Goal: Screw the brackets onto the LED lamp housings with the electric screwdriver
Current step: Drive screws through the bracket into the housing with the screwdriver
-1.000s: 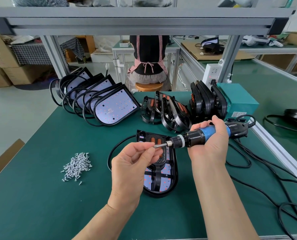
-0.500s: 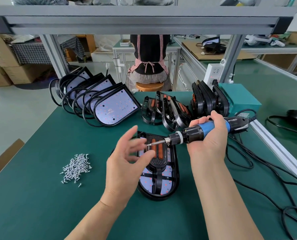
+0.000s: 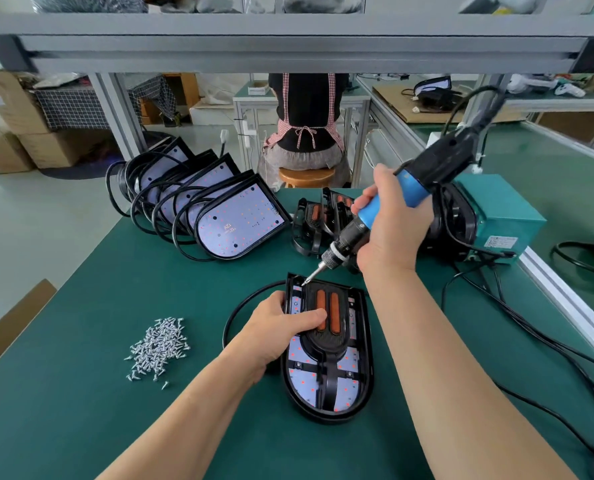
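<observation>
Gripping electric screwdriver (image 3: 375,206) in right hand (image 3: 392,233) fingers, bit at bracket (image 3: 328,375) corner; clamping LED lamp housing (image 3: 362,382) edge in left hand (image 3: 274,323) fingers.

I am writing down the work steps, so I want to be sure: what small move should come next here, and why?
Probably press the screwdriver down and run it. Its bit meets the far left corner of the housing, the right hand grips it, and the left hand holds housing and bracket steady.
</observation>
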